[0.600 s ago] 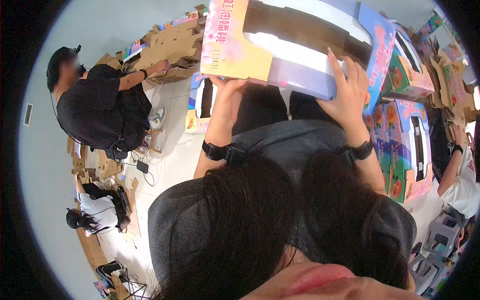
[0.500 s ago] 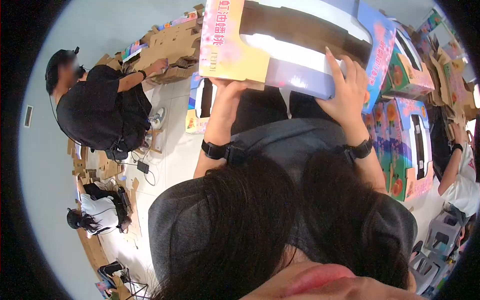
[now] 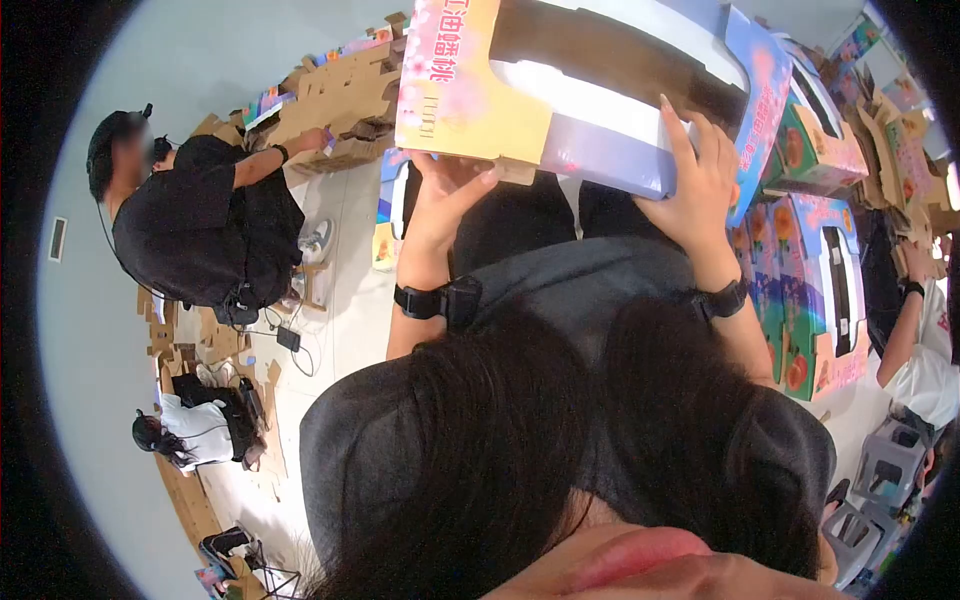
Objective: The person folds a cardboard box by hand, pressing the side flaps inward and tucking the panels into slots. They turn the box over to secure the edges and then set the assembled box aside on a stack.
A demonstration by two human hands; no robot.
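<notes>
at 9 o'clock a person in black [image 3: 200, 230] is seen reaching to a cardboard stack [image 3: 340, 100] at 11 o'clock. at 12 o'clock a printed box [image 3: 560, 90] is held up in the air between both hands. its yellow end is gripped from below by the left hand [image 3: 445, 190], thumb showing, the other fingers hidden under it. its lilac side is held by the right hand [image 3: 700, 185], fingers spread flat against it. more printed boxes [image 3: 820, 260] are stacked at 3 o'clock, just beside another person's arm [image 3: 900, 340].
</notes>
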